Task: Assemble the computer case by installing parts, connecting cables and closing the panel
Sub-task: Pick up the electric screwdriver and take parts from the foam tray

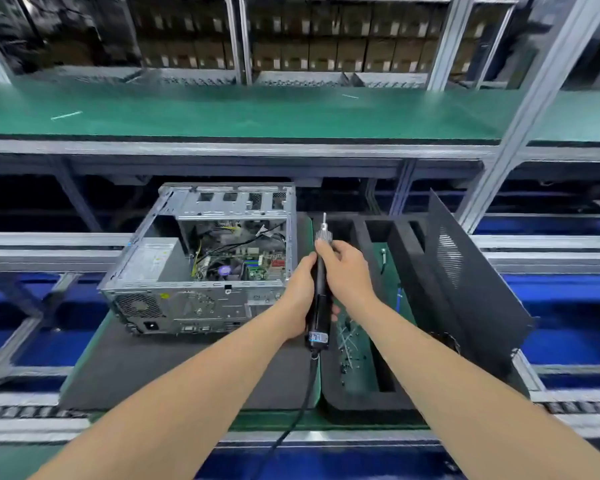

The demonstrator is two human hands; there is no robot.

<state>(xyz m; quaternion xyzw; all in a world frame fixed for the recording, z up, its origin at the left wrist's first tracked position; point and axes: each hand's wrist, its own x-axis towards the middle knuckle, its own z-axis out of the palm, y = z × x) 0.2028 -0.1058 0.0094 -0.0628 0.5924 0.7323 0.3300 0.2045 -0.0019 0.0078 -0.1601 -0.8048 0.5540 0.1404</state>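
Electric screwdriver [320, 289] held two-handed
Left hand [300, 297] grips its barrel, right hand [347, 268] its neck, just right of the computer case [205, 265].

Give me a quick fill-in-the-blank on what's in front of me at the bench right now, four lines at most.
1. The left hand and right hand grip the electric screwdriver; the ____ one is nearer its bit.
2. The open computer case lies to the ____ of the screwdriver.
3. The black side panel leans at the ____ side of the foam tray.
4. Loose screws lie in a tray compartment with a ____ floor.

Missing words: right; left; right; green.
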